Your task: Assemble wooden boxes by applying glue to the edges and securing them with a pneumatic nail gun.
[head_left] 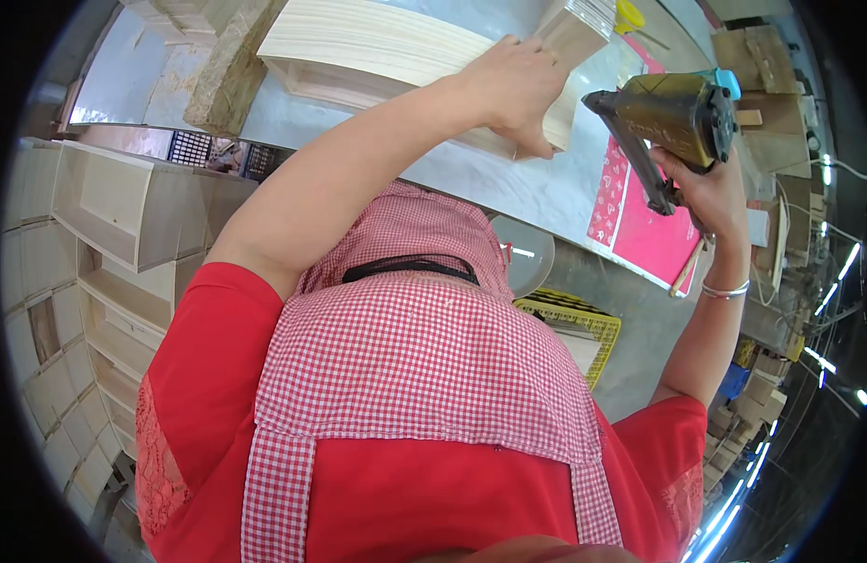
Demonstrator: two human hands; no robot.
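A long, pale wooden box [377, 38] lies on the grey-white worktable [546, 192]. My left hand [518, 89] grips its right end, with the fingers over the far side and the thumb against the near side. To the right, my right hand [710, 192] is wrapped round the handle of a nail gun [677, 113] with a dark yellowish body and a black magazine. The gun is raised above the table, its nose pointing left towards the box and apart from it. Part of the box's end is hidden behind my left hand.
A stack of thin wooden pieces [583, 26] stands just beyond my left hand. A pink patterned sheet [649, 225] lies at the table's right. A rough wood block [232, 70] sits at left, above stacked wooden boxes [124, 202]. A yellow crate [597, 342] is below the table.
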